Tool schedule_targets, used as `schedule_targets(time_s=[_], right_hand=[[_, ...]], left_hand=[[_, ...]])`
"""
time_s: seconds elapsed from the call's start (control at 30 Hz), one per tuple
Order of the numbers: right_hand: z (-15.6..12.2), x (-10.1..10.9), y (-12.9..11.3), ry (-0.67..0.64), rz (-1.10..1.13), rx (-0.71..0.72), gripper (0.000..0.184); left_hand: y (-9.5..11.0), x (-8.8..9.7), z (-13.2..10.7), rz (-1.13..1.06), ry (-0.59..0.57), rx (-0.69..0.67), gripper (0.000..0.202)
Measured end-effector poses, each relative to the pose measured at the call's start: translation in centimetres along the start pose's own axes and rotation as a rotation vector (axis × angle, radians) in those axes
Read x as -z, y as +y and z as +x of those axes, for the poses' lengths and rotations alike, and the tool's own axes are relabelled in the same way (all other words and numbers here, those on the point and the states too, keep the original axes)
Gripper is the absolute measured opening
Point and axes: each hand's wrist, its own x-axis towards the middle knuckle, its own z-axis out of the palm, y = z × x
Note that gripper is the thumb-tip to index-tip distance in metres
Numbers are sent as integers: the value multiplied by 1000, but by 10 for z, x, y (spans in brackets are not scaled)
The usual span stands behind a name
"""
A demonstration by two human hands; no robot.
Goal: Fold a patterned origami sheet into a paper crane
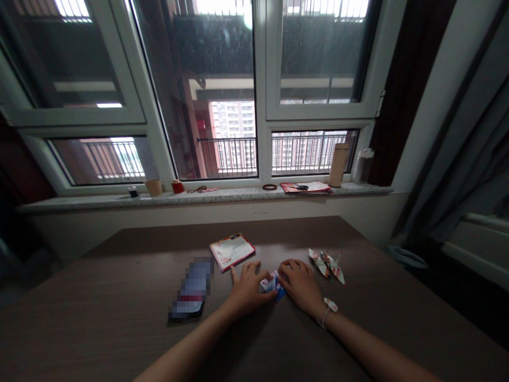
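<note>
A small folded piece of blue and white printed paper [270, 283] rests on the table between my two hands. My left hand [248, 286] pinches its left side with thumb and forefinger, the other fingers stretched out toward the far side. From the right, my right hand [299, 282] curls its fingers over the paper's edge and covers part of it. To the right of that hand lie folded paper shapes [326, 265] with printed patterns. Beyond my left hand is a stack of printed paper sheets [233, 250] with red edges.
A phone [191, 289], blurred out, lies left of my left hand on the brown table [99, 297]. Along the windowsill [234, 195] stand a paper cup [153, 187], a tan bottle [339, 164] and a clear bottle [363, 165], with scissors [302, 187] on papers.
</note>
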Motion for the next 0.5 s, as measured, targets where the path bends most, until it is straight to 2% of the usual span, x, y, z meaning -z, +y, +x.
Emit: schedule_targets(time_s=[0.5], right_hand=[[2,-4,5,-1,14,-7,17]], left_hand=[[6,-5,-1,23,26,19,44]])
